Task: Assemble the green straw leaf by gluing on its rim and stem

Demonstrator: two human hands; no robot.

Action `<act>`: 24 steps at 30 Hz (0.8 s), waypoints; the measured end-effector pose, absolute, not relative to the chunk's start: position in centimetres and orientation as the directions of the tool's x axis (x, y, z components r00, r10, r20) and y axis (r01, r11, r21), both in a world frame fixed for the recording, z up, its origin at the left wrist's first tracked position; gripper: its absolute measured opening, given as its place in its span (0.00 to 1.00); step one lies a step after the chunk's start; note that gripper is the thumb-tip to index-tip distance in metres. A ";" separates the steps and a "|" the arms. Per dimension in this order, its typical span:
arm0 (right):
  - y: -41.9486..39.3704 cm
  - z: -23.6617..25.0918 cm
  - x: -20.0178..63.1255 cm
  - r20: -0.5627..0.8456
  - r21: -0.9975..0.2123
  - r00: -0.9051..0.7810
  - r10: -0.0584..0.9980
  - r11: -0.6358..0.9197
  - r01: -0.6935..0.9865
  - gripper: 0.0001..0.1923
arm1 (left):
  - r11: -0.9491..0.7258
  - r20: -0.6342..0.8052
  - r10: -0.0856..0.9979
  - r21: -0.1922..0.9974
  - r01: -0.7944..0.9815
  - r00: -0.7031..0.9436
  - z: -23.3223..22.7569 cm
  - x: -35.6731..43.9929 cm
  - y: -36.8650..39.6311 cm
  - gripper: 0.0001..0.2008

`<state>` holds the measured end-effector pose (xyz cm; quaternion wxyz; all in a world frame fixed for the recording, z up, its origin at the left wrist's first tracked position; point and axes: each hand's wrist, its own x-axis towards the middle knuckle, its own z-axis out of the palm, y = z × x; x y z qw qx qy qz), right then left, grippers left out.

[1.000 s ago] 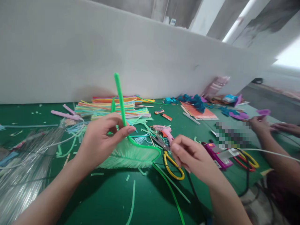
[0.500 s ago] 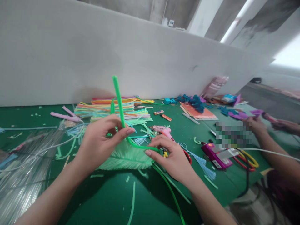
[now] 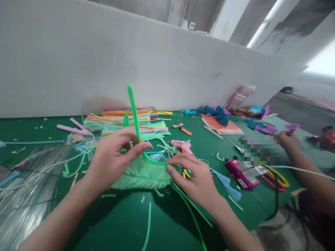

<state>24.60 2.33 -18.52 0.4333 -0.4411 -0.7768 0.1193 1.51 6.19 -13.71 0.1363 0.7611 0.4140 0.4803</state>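
A bright green pipe cleaner (image 3: pixel 134 113) is held between my two hands, one end standing upright and the rest bent toward the right. My left hand (image 3: pixel 116 148) pinches it near the bend, thumb against fingers. Farther along, my right hand (image 3: pixel 193 174) grips the lower stretch between thumb and fingertips. Beneath the hands lies a pale green leaf shape of fluffy strips (image 3: pixel 146 174), partly covered by my left hand. Behind my right hand, scissors with yellow and red on the handles (image 3: pixel 185 173) are mostly hidden.
Bundled pipe cleaners (image 3: pixel 123 122) lie against the white partition (image 3: pixel 104 62). A pink glue gun (image 3: pixel 180 143), a purple power strip (image 3: pixel 242 174) and clear plastic-wrapped strands (image 3: pixel 39 184) rest on the green table (image 3: pixel 117 223). At right, a co-worker's hand (image 3: pixel 288 139) holds a purple piece.
My right hand has shifted slightly right along the pipe cleaner; my left hand stays nearly still. At right, the co-worker's hands have moved apart, one holding up the purple piece.
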 end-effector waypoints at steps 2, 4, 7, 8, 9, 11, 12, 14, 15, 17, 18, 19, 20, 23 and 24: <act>2.4 -18.5 24.8 0.572 -0.555 -0.248 0.782 0.591 0.585 0.04 | -0.621 0.617 0.761 0.605 0.499 0.199 -13.7 1.5 6.2 0.12; 2.4 -18.5 24.8 0.582 -0.547 -0.255 0.772 0.604 0.580 0.05 | -0.618 0.616 0.763 0.605 0.502 0.197 -13.7 1.5 6.3 0.12; 2.5 -18.6 24.8 0.632 -0.504 -0.273 0.725 0.653 0.566 0.10 | -0.607 0.611 0.770 0.610 0.509 0.185 -13.8 1.5 6.3 0.11; 2.6 -18.6 24.7 0.665 -0.467 -0.287 0.690 0.683 0.562 0.10 | -0.603 0.607 0.773 0.613 0.511 0.184 -13.8 1.5 6.4 0.11; 2.6 -18.6 24.6 0.702 -0.417 -0.302 0.646 0.715 0.561 0.10 | -0.599 0.604 0.776 0.614 0.513 0.183 -13.8 1.5 6.3 0.12; 2.7 -18.7 24.5 0.764 -0.301 -0.333 0.552 0.763 0.572 0.10 | -0.597 0.601 0.778 0.614 0.516 0.185 -13.9 1.4 6.3 0.12; 2.8 -18.7 24.4 0.784 -0.246 -0.349 0.513 0.773 0.584 0.10 | -0.596 0.598 0.779 0.613 0.518 0.188 -13.9 1.4 6.3 0.13; 3.0 -18.8 24.5 0.804 -0.157 -0.376 0.461 0.774 0.614 0.10 | -0.590 0.590 0.785 0.616 0.522 0.190 -13.9 1.4 6.3 0.13; 3.1 -18.9 24.6 0.805 -0.122 -0.391 0.446 0.770 0.626 0.10 | -0.586 0.586 0.788 0.620 0.521 0.189 -13.9 1.4 6.3 0.13; 3.3 -19.1 24.9 0.799 -0.064 -0.427 0.423 0.766 0.640 0.11 | -0.584 0.578 0.792 0.627 0.516 0.194 -13.9 1.4 6.3 0.12; 3.4 -19.3 25.0 0.794 -0.041 -0.444 0.416 0.764 0.644 0.12 | -0.585 0.578 0.792 0.629 0.513 0.194 -13.9 1.4 6.3 0.12; 3.5 -19.4 25.2 0.788 -0.021 -0.459 0.410 0.763 0.646 0.13 | -0.587 0.579 0.791 0.629 0.509 0.196 -13.9 1.4 6.3 0.12; 3.6 -19.6 25.3 0.785 -0.007 -0.469 0.404 0.763 0.647 0.13 | -0.590 0.580 0.790 0.629 0.506 0.199 -13.9 1.4 6.3 0.12; 3.7 -20.0 25.3 0.794 0.011 -0.472 0.382 0.768 0.640 0.13 | -0.603 0.593 0.779 0.623 0.498 0.203 -13.8 1.5 6.3 0.12; 3.7 -20.2 25.3 0.802 0.009 -0.465 0.375 0.770 0.638 0.13 | -0.607 0.596 0.777 0.620 0.497 0.204 -13.8 1.5 6.3 0.12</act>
